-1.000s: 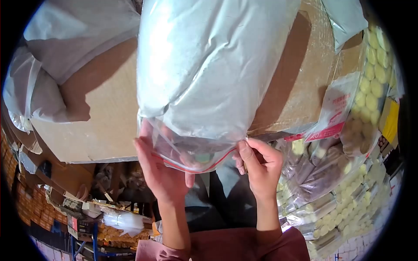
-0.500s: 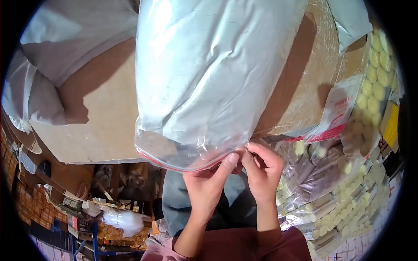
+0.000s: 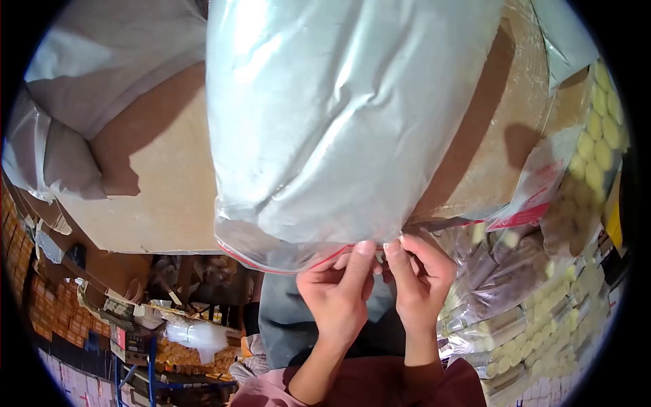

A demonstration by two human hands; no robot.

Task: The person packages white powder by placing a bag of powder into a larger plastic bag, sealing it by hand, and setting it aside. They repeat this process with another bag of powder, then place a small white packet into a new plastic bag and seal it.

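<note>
A large clear zip bag with a white filled package inside point(image 3: 325, 122) lies on a cardboard box point(image 3: 163, 169). Its open-looking end, edged by a red zip strip point(image 3: 271, 269), points toward me. My left hand point(image 3: 339, 292) pinches the zip edge right of its middle, thumb on top. Close beside it, my right hand point(image 3: 419, 278) has thumb and forefinger pressed together at the bag's right corner. The fingers underneath are partly hidden.
Grey-white bags point(image 3: 129, 54) rest on the box at the left. Clear packs of pale yellow rolls point(image 3: 522, 339) are stacked at the right. A blue metal frame point(image 3: 150, 366) and orange packs point(image 3: 68, 312) are low at the left.
Both hands have shifted slightly right and toward me. The thumbs are a little farther apart, and the zip edge is bent more near my left hand.
</note>
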